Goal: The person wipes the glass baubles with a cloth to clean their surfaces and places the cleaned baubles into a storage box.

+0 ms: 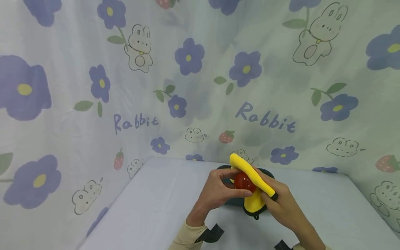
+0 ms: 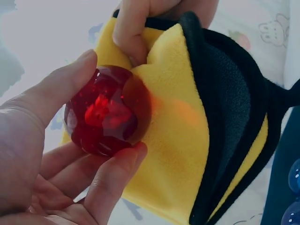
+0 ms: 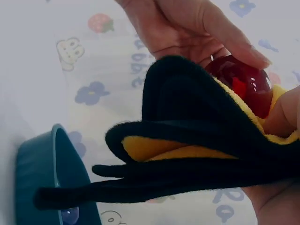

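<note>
Pale lavender cloth is covering the counter (image 1: 150, 208) in front of you, and your two sleeved forearms are reaching out over it from the near edge.

Your left hand (image 1: 218, 191) is curling around a red ball (image 2: 108, 110): the thumb (image 2: 70, 77) is lying over the top of it and the fingertips (image 2: 119, 166) are pressing up from beneath, so the ball is sitting pinched at the fingertips, clear of the palm. It is a glossy, see-through red sphere with a brighter red shape inside.

Your right hand (image 1: 281, 203) is gripping a folded yellow cloth (image 2: 173, 131) with a black backing and black edging. The fingers are wrapping around the fold, and one fingertip (image 2: 133, 35) is pushing the yellow face down against the ball. The cloth is touching the ball on its right side, the yellow face toward it, so the ball is lying between your two hands, held by the left and pressed by the cloth in the right. From the head view one end of the cloth is sticking up and away from you above both hands, while the other end is hanging below the right hand.

Just beyond and beneath your hands, a dark teal dish (image 3: 56, 187) is resting on the counter, with small blue beads (image 2: 294, 176) in it.

Farther back, a curtain (image 1: 187, 86) printed with purple flowers, rabbits, strawberries and the word "Rabbit" is closing off the space.
</note>
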The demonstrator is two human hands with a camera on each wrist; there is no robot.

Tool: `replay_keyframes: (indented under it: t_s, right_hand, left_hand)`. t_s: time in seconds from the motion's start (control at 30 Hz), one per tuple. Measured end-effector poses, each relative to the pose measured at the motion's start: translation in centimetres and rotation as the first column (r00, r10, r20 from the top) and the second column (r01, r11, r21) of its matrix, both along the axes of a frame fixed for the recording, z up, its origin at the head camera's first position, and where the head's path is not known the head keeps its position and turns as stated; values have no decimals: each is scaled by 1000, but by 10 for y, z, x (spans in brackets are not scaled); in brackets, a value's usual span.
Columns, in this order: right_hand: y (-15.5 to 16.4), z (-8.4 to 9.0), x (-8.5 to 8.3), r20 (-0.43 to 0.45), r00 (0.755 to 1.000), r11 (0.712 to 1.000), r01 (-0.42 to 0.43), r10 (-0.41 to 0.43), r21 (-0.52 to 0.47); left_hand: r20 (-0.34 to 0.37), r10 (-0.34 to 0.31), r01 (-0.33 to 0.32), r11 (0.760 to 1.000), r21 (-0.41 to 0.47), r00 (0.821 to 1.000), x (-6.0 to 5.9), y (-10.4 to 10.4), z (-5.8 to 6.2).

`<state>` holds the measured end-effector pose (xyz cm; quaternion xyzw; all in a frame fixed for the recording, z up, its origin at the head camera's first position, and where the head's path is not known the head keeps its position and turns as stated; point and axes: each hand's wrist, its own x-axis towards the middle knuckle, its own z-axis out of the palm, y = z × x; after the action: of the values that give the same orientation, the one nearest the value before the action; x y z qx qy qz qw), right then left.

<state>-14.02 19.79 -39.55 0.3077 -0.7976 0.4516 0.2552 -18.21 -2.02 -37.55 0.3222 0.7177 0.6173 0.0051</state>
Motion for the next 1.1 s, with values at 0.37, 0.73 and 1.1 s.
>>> replay_keyframes:
  t_s: [0.37, 0.73, 1.1]
  right_hand:
    - [-1, 0, 5, 153, 988, 998, 2, 6, -56]
    - [-4, -1, 6, 198, 980, 997, 2, 13, -79]
    - [-10, 2, 11, 276, 960, 997, 57, -38, -58]
  left_hand:
    - [17, 40, -41, 997, 63, 999, 2, 0, -2]
    - [20, 73, -75, 980, 186, 997, -4, 3, -8]
    - [74, 202, -214, 943, 253, 977, -6, 9, -9]
